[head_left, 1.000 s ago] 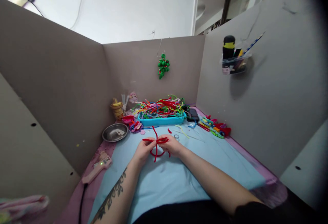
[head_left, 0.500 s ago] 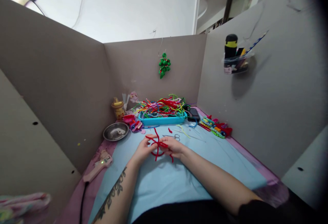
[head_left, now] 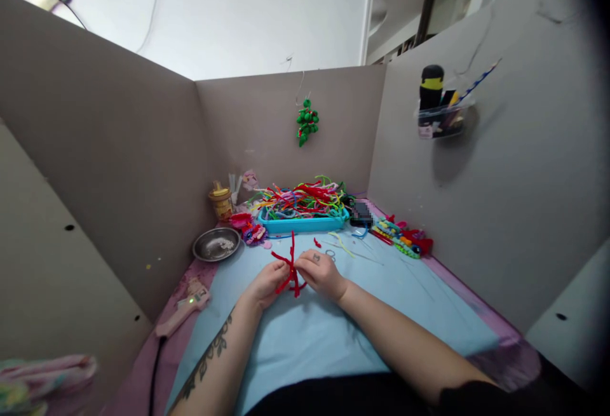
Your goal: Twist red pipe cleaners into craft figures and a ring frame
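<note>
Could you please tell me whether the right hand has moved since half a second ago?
Yes: the right hand has shifted up the picture, judged against the scissors, whose blades it now hides; half a second ago they showed.

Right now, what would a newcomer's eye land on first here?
Probably the crossed red chenille stems, pinched between the left hand and the right hand above the light-blue cloth. Beyond them, a heap of multicoloured chenille stems spills over a bright blue tray at the back of the table. Higher up, a beaded-looking green ornament with red specks hangs against the grey back panel.
</note>
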The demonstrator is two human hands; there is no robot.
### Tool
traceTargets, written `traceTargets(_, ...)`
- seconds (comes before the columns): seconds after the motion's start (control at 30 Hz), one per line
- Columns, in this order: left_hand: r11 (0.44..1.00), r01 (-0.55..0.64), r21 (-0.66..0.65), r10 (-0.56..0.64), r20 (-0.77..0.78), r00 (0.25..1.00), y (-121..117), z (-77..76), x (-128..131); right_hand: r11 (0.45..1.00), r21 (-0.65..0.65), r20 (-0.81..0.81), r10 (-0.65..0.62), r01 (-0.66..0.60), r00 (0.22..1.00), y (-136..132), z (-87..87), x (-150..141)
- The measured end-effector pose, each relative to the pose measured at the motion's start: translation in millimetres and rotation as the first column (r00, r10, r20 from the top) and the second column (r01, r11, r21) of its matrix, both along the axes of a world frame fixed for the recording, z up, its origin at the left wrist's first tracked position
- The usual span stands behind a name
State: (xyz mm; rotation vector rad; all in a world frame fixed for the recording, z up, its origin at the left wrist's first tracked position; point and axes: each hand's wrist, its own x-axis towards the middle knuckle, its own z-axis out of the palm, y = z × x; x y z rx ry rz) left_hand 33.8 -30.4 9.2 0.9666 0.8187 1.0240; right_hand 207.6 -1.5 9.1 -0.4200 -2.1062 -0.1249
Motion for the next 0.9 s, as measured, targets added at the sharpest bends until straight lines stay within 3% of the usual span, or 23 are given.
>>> traceTargets(0.27, 0.995, 0.067, 0.068, -0.057, -0.132, 0.99, 2.3, -8.1, -3.2, 0.998, 0.059, 0.067, -0.033, 0.029, 0.997, -6.3, 7.6, 1.9)
traceTargets(0.63, 0.994, 0.098, 0.05, -0.102, 0.086, 0.991, 1.7, -4.8, 0.8, 1.0, -0.01, -0.05, 0.022, -0.022, 0.999, -2.6, 2.0, -1.5)
traceTargets(0.73, 0.991, 0.04, 0.131, -0.034, -0.046, 0.998, 2.1, -3.4, 0.1, 0.995, -0.086, -0.058, 0.044, -0.049, 0.997, -4.7, 5.1, -2.1)
traceTargets(0.8, 0.968, 0.028, 0.251, 0.021, -0.189, 0.982, 2.4, -1.6, -2.0, 0.977, -0.2, -0.084, 0.062, -0.077, 0.995, -5.7, 7.3, -2.7)
traceTargets(0.9, 0.888, 0.114, 0.445, 0.09, -0.412, 0.907, 2.8, 1.9, -6.4, 0.89, -0.441, -0.106, 0.074, -0.114, 0.992, -4.1, 8.6, -3.4)
